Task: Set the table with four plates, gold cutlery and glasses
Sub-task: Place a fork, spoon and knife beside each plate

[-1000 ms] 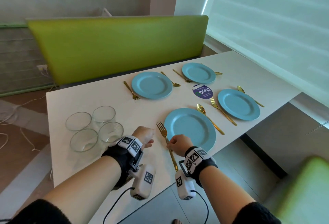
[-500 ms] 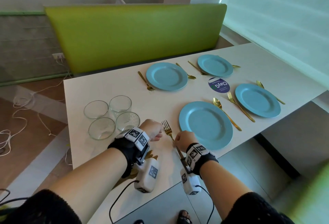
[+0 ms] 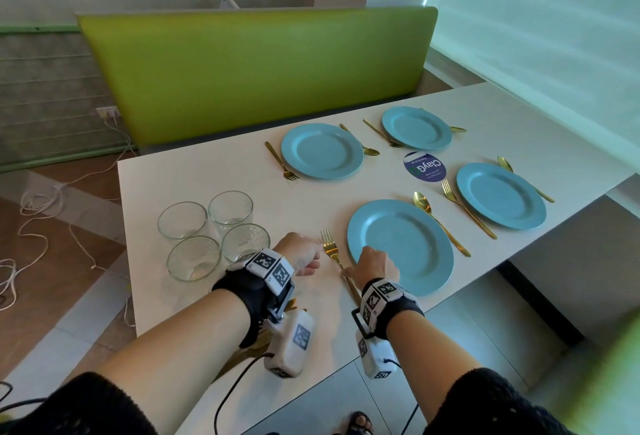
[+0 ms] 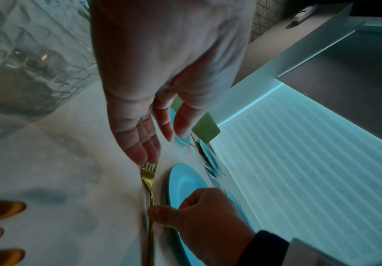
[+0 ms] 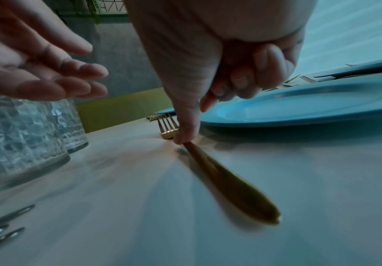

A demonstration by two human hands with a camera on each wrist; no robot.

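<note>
A gold fork (image 3: 329, 249) lies flat on the white table (image 3: 194, 178), just left of the nearest blue plate (image 3: 401, 247). My right hand (image 3: 374, 263) has its thumb on the fork's neck (image 5: 226, 181) and its other fingers curled above the plate's rim. My left hand (image 3: 299, 254) hovers open, its straight fingers (image 4: 140, 154) right at the fork's tines (image 4: 148, 172). A gold spoon (image 3: 440, 220) lies right of this plate. Three more blue plates, each with a fork and a spoon, sit farther back. Several empty glasses (image 3: 194, 258) stand grouped at the left.
More gold cutlery (image 4: 1, 210) lies on the table under my left wrist. A round purple sticker (image 3: 424, 166) sits between the plates. A green bench back (image 3: 256, 71) runs along the far side. The table's near edge is under my forearms. Cables lie on the floor at the left.
The head view has swung left and closer. My right hand stays on the fork beside the near plate, and my left hand stays by its tines.
</note>
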